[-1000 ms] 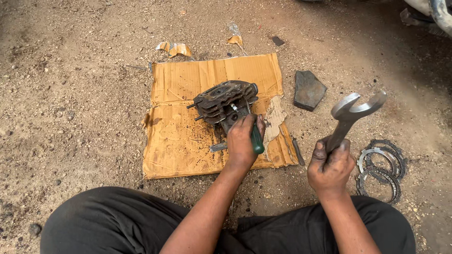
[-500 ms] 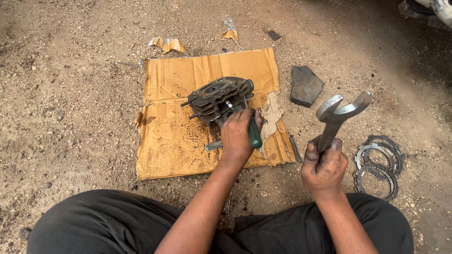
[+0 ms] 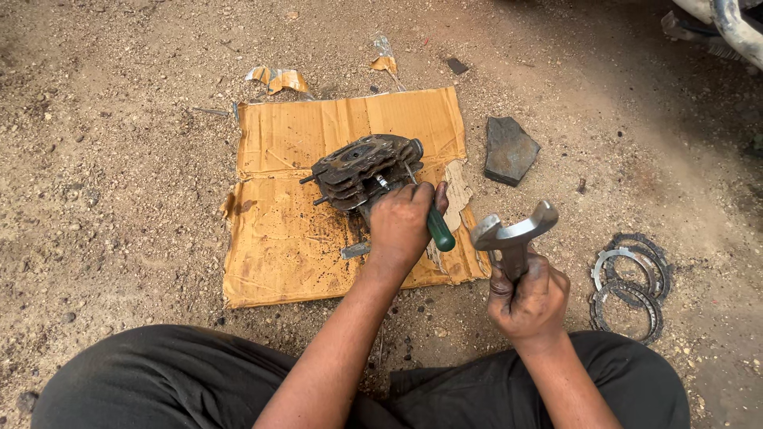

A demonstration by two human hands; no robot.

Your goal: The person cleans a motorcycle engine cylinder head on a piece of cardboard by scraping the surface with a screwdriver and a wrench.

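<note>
screwdriver (image 3: 439, 229) tip hidden behind left hand (image 3: 401, 225), pipe (image 3: 735, 24) cut off top-right

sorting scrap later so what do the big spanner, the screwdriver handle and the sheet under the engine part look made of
Spanner in the right hand: bare grey metal, probably steel, with a dull sheen.
Screwdriver handle in the left hand: smooth, glossy green, likely plastic.
Sheet: brown corrugated cardboard, creased, torn at the edges, oil-spotted.

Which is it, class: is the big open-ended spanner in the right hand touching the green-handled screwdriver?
Apart. The head view shows bare cardboard between the spanner, raised in the right hand, and the screwdriver.
</note>
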